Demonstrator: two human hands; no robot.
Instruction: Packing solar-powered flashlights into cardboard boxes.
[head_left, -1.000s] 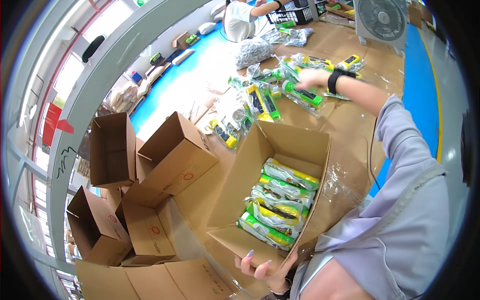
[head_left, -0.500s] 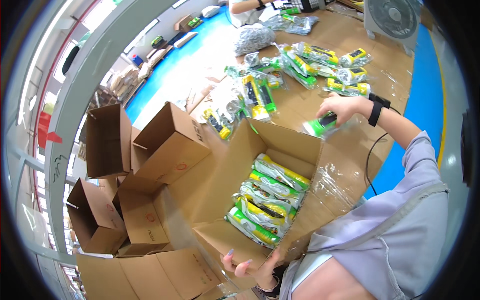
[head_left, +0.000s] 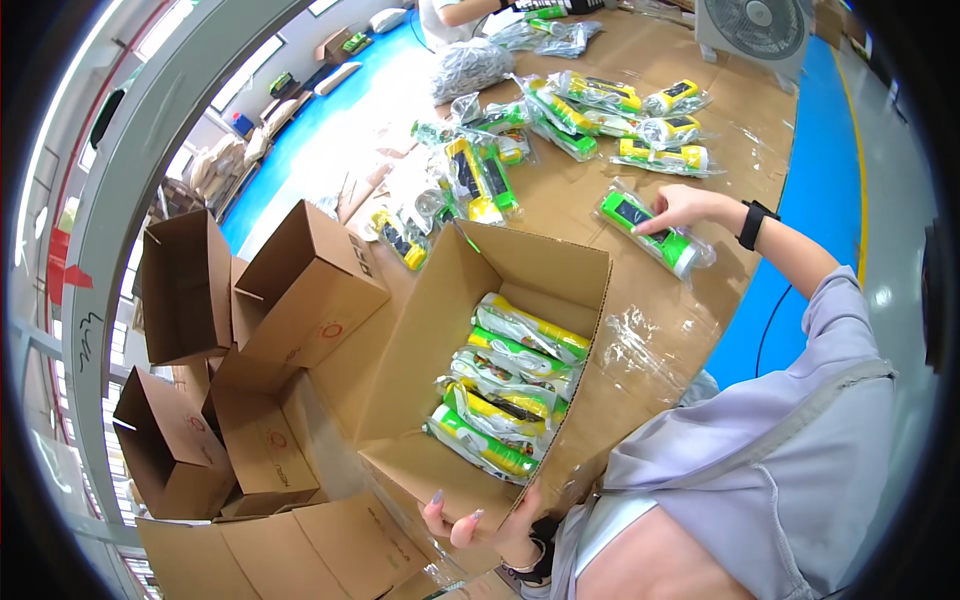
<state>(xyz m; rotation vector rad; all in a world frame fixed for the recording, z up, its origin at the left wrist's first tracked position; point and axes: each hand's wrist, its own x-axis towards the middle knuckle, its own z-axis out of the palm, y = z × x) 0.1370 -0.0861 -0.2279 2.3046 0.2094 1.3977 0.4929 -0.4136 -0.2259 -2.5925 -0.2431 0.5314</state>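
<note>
My right hand (head_left: 682, 212) pinches a green flashlight (head_left: 650, 234), which has a dark panel on its side and is wrapped in clear plastic. It lies on or just above the cardboard-covered table, to the right of an open cardboard box (head_left: 405, 350). With its fingers curled round the near wall, my left hand (head_left: 478, 518) grips this tilted box. Inside it lies a row of several bagged flashlights (head_left: 492, 437), green ones and yellow ones. Beyond the box, more bagged flashlights (head_left: 468, 170) are strewn in a loose pile.
Several open boxes (head_left: 300, 290) stand at the left, with flattened cardboard (head_left: 290, 550) nearest me. A fan (head_left: 755, 35) stands at the far right end of the table. Another person's arm (head_left: 468, 12) reaches in at the far side, near a bundle of clear plastic (head_left: 470, 70).
My right hand has turned the green flashlight, so its panel and lens end now show clearly. The whole view has shifted slightly; my left hand keeps its hold on the box.
</note>
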